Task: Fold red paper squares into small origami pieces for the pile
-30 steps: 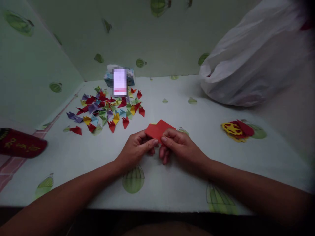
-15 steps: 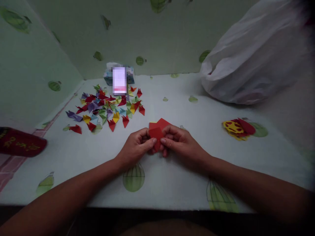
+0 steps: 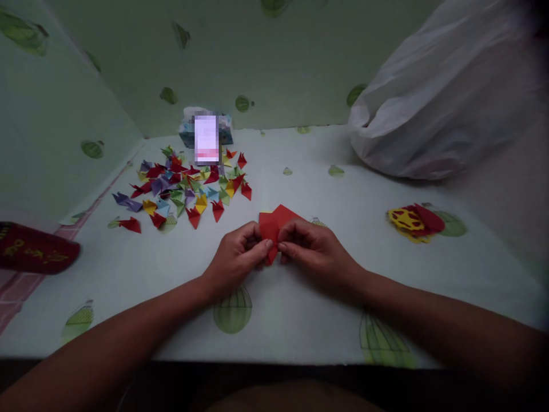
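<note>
Between my hands is a small piece of red folded paper point(image 3: 269, 233), its lower end narrowing to a point. My left hand point(image 3: 240, 247) pinches its left edge between thumb and fingers. On the opposite edge, my right hand point(image 3: 316, 245) is closed, with thumb and forefinger pressed together on the paper. More red paper point(image 3: 283, 214) shows just beyond, with a thin yellow edge at its left; my right fingers partly cover it. Several folded paper birds point(image 3: 194, 216) in red, yellow, green, blue and purple lie spread out at the back left.
A lit phone point(image 3: 206, 138), blurred out, leans against a tissue box point(image 3: 226, 130) at the back. Cut-out red and yellow paper pieces point(image 3: 415, 222) lie at right. A white plastic bag point(image 3: 412, 137) stands behind them. A dark red object with gold characters point(image 3: 40, 249) is at far left.
My right thumb and fingers have shifted slightly left and upward along the folded paper, and the right fingertips below it have drawn in. My left hand keeps its pinch.
</note>
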`<state>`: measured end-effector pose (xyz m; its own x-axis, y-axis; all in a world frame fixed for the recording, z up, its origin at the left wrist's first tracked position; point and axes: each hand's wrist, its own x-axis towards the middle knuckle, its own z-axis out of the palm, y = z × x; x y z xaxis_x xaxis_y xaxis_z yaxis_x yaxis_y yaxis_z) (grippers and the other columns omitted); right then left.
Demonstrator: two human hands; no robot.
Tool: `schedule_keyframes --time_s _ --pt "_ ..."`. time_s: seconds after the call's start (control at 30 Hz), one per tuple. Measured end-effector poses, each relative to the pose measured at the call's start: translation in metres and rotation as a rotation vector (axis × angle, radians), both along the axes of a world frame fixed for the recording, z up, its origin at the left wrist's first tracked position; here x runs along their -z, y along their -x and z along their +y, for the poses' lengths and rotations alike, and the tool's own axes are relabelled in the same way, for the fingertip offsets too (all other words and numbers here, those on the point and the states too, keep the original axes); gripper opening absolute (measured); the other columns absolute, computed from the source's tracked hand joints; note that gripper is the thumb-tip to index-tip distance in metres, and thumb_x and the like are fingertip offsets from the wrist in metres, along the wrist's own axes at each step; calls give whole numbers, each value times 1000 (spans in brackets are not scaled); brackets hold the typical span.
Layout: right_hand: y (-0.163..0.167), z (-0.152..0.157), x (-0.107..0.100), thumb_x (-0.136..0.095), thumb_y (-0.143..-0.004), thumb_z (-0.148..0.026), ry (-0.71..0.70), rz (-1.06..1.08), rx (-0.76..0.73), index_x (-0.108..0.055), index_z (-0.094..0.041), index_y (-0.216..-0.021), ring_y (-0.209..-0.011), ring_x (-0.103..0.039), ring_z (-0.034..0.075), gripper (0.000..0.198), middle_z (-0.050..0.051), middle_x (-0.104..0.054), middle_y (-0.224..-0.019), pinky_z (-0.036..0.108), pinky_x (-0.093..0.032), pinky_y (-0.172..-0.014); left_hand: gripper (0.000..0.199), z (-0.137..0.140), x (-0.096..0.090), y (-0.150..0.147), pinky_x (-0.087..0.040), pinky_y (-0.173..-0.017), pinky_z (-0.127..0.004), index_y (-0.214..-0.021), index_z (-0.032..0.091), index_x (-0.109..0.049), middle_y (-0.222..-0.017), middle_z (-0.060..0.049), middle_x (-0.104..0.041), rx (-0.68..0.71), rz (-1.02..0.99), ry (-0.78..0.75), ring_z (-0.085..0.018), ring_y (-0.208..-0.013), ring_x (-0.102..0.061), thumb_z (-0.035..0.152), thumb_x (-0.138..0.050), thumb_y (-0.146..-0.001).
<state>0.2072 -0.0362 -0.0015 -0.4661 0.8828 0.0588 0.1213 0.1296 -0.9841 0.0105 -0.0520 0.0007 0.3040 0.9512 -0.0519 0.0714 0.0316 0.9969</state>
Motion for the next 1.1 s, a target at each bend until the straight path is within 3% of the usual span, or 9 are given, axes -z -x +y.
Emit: schedule_keyframes --time_s 0.43,0.6,0.8,1.1 --pt "-1 3 4 -64 -88 -24 -64 -45 -13 -57 -21 -77 -69 -60 16 14 1 -66 -73 31 -46 -66 21 -2 5 -2 -44 -55 -24 -78 19 -53 -61 3 -60 -39 63 -63 -10 -55 -55 32 -65 -90" --pt "1 3 4 -63 -91 -29 93 124 21 -53 -22 -83 -67 -65 16 15 -1 -66 -69 30 -49 -67 21 -1 2 -3 -43 -52 -22 -75 19 -52 -58 4 -59 -131 75 -93 -9 -53 -53 30 -67 -86" --pt "0 2 4 -67 -91 -39 282 130 -39 -59 -18 -77 -58 -63 11 26 1 -68 -72 27 -49 -60 20 -1 4 -3 -41 -52 -21 -74 19 -52 -58 5 -58 -139 90 -155 -8 -53 -53 26 -66 -86" --pt "1 0 -1 -69 -87 -32 244 134 2 -62 -18 -73 -57 -63 11 21 0 -68 -67 26 -48 -59 15 0 2 -1 -46 -57 -22 -82 16 -60 -63 3 -63 -71 10 -93 -9 -57 -57 28 -66 -89"
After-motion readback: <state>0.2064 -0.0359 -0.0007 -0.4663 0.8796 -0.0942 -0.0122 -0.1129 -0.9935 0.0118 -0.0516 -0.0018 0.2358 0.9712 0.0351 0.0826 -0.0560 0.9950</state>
